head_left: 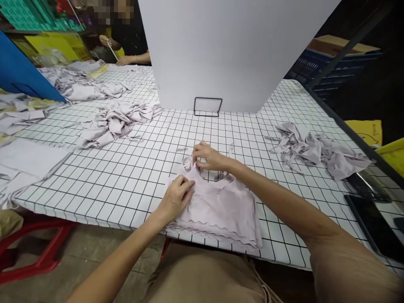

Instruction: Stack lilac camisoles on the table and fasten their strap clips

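A small stack of pale pinkish tops [225, 206] with wavy hems and shoulder straps lies at the table's front edge, right before me. My left hand [179, 195] rests on the left side of the uppermost top, thumb and fingers pinched together at its armhole edge. At the neckline's upper left, my right hand [208, 156] has its fingers closed on the top near a strap. A curled strap [187, 163] shows just left of those fingers. The exact grip of both fingertips is partly hidden.
A white upright board [214, 54] with a black wire stand blocks the far side. Crumpled garments [116, 120] lie left, and more garments [315, 147] right. Flat stacked pieces [30, 158] sit far left. A dark phone [372, 225] lies right. Another person's hand [126, 60] shows behind.
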Demonstrator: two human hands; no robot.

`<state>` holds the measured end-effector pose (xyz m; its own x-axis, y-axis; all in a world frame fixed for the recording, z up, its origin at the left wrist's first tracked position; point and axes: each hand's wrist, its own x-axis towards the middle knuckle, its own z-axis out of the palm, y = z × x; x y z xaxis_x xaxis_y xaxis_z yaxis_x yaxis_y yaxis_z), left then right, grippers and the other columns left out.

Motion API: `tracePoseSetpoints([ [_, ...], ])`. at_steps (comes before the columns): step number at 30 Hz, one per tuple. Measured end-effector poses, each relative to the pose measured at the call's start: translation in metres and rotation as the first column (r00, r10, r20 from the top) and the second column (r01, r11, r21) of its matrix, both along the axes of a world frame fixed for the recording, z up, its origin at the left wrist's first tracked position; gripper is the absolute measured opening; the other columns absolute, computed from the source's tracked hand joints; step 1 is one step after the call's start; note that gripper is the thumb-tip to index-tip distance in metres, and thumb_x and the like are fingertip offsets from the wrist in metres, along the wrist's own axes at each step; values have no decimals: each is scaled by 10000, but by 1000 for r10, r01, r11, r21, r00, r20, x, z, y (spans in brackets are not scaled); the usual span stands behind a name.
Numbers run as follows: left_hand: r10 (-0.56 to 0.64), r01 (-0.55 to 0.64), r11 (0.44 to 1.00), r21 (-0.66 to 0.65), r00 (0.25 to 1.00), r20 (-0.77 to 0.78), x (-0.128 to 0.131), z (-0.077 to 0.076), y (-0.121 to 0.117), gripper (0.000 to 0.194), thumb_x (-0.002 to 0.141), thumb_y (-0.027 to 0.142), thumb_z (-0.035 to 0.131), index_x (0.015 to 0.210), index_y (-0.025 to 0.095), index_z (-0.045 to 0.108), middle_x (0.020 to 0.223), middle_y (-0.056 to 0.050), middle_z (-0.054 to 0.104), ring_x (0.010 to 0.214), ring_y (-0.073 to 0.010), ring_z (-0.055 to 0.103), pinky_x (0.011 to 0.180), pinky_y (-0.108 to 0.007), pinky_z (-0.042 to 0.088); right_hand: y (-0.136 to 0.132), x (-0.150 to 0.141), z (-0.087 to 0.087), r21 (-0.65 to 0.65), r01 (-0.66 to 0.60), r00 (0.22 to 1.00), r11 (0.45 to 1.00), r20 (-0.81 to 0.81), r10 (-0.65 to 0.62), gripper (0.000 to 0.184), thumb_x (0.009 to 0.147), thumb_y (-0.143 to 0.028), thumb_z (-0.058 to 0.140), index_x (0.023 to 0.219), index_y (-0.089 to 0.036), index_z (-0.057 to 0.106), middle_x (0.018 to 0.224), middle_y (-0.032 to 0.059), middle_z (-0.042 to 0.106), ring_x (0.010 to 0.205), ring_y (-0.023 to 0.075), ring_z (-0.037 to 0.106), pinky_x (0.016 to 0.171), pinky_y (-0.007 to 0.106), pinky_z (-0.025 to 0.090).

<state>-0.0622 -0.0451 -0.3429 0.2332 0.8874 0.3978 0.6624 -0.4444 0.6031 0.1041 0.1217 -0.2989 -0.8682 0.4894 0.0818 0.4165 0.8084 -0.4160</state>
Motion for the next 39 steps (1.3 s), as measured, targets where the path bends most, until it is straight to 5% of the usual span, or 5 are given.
tracePoseSetpoints([
  [14, 81, -39, 984, -171, 966, 246, 6, 9, -7, 251, 937, 239, 595, 1147, 185, 721, 1297, -168, 647, 1161, -307, 650, 982, -510, 555, 42, 35, 54, 555, 300, 947, 776, -78, -311, 376, 1029, -126, 333, 1039, -125, 709, 905, 116, 688, 929, 248, 532, 1054, 686, 347],
  [21, 513, 609, 597, -522, 211, 832, 36, 58, -17, 351, 968, 418, 617, 1111, 111, 714, 1180, -178, 727, 1087, -273, 706, 978, -421, 565, -94, 35, 59, 667, 22, 987, 745, -132, 89, 230, 1025, -202, 488, 1064, -278, 701, 802, -6, 704, 793, 165, 605, 1171, 680, 337],
  [25, 641, 697, 489, -524, 120, 758, 45, 53, -24, 220, 911, 231, 701, 1068, 78, 711, 1103, -162, 750, 973, -207, 727, 813, -244, 585, -157, 54, 52, 778, -141, 950, 612, -66, 304, 199, 987, -173, 557, 1128, -230, 685, 879, 2, 728, 874, 176, 662, 1126, 612, 454],
  [32, 699, 626, 531, -571, 57, 713, 52, 55, -41, 186, 929, 94, 620, 1110, 73, 662, 1136, -189, 743, 1055, -247, 719, 967, -408, 572, -164, 84, 26, 301, 221, 910, 928, -406, -85, 173, 959, -76, 536, 1065, -138, 657, 874, 90, 704, 802, 186, 664, 739, 346, 592],
  [39, 732, 570, 540, -619, 45, 680, 55, 63, -41, 295, 1034, 313, 494, 1058, 96, 691, 1209, -186, 694, 1094, -248, 680, 988, -425, 555, -164, 57, 21, -153, 308, 861, 939, -375, -344, 154, 983, -229, 573, 932, -152, 696, 786, 45, 685, 670, 134, 599, 643, 269, 474],
])
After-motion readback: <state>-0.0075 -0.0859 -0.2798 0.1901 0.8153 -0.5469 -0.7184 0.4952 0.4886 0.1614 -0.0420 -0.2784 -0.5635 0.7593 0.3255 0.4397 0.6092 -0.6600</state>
